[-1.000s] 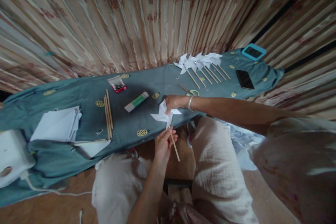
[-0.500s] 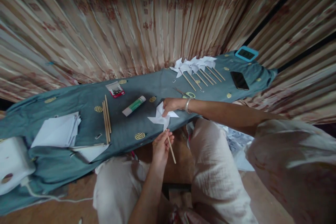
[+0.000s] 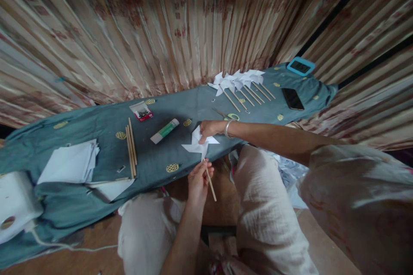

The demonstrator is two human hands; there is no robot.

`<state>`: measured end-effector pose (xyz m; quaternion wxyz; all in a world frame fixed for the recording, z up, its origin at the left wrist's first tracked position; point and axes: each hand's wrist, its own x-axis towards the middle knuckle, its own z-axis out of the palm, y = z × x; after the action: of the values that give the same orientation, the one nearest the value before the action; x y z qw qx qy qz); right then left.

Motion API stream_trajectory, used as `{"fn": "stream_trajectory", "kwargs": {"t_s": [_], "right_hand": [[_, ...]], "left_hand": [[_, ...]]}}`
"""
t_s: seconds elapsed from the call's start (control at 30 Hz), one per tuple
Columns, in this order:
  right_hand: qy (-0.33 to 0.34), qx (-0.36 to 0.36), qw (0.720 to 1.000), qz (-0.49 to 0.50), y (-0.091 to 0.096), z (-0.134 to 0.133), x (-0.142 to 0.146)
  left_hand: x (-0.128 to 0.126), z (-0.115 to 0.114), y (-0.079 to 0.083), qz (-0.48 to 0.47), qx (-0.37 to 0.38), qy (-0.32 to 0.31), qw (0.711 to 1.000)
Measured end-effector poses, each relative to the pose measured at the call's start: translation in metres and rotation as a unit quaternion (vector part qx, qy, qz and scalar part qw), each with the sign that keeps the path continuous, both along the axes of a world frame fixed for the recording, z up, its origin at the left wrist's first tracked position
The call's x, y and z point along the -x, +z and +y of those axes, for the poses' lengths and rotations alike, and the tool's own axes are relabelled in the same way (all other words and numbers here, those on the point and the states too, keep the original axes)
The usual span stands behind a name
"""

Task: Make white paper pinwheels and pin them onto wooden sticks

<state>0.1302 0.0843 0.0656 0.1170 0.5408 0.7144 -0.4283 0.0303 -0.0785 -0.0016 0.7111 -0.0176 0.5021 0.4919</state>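
Note:
A white paper pinwheel point(image 3: 192, 148) lies at the near edge of the cloth-covered table, its stick pointing toward me. My left hand point(image 3: 199, 175) is closed around the wooden stick point(image 3: 211, 185) just below the paper blades. From the right, my right hand point(image 3: 209, 129) grips the middle of the pinwheel, thumb on top and the other fingers mostly hidden. Behind that hand rest scissors point(image 3: 232, 116) with yellow-green handles. To the left of the pinwheel is a green and white glue stick point(image 3: 165, 131).
Several finished pinwheels point(image 3: 237, 80) lie in a row at the back. Loose wooden sticks point(image 3: 131, 148), a red box of pins point(image 3: 142, 111) and a paper stack point(image 3: 69, 161) are on the left. A phone point(image 3: 293, 99), a blue-framed device point(image 3: 300, 66) and a white appliance point(image 3: 17, 206) stand toward the ends.
Both hands keep the same hold on the pinwheel and its stick. The view has shifted very slightly; nothing else visibly moves.

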Motion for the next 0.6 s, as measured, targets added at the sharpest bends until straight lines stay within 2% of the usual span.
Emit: {"fn": "stream_trajectory", "kwargs": {"t_s": [0.4,0.6], "right_hand": [[0.018,-0.01,0.998,-0.063,0.011,-0.002,0.006],[0.038,-0.011,0.995,-0.093,0.01,0.002,0.01]], "left_hand": [[-0.003,0.002,-0.002,-0.025,0.009,-0.011,1.0],[-0.008,0.002,-0.005,-0.039,0.012,-0.018,0.999]]}}
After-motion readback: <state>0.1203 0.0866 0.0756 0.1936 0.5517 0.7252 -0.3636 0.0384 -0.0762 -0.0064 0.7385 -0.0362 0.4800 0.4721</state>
